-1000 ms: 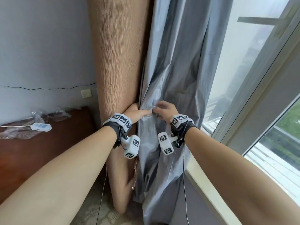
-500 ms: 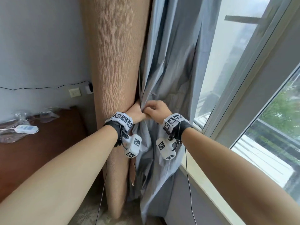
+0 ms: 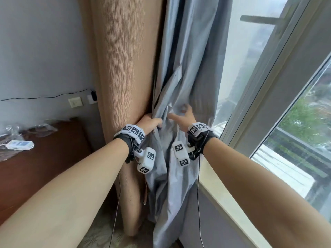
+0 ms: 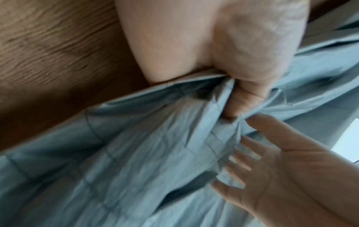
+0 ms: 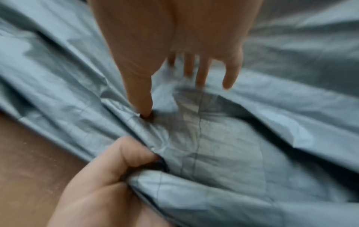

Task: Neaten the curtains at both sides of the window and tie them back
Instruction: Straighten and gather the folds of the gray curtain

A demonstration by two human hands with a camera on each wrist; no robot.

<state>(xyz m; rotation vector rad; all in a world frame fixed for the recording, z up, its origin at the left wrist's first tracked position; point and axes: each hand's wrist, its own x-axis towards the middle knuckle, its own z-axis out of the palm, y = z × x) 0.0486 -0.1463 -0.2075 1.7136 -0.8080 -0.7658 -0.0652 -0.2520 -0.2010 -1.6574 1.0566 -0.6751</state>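
A person's left hand grips a bunched fold of the grey curtain, which hangs between the tan curtain and the window. The right hand — fingers spread and straight — touches the same grey cloth just beside the gathered folds, at about sill height.

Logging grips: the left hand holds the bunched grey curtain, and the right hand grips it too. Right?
Not quite. The left hand does hold the bunched grey curtain, but the right hand is open, fingers spread against the fabric, as the right wrist view shows.
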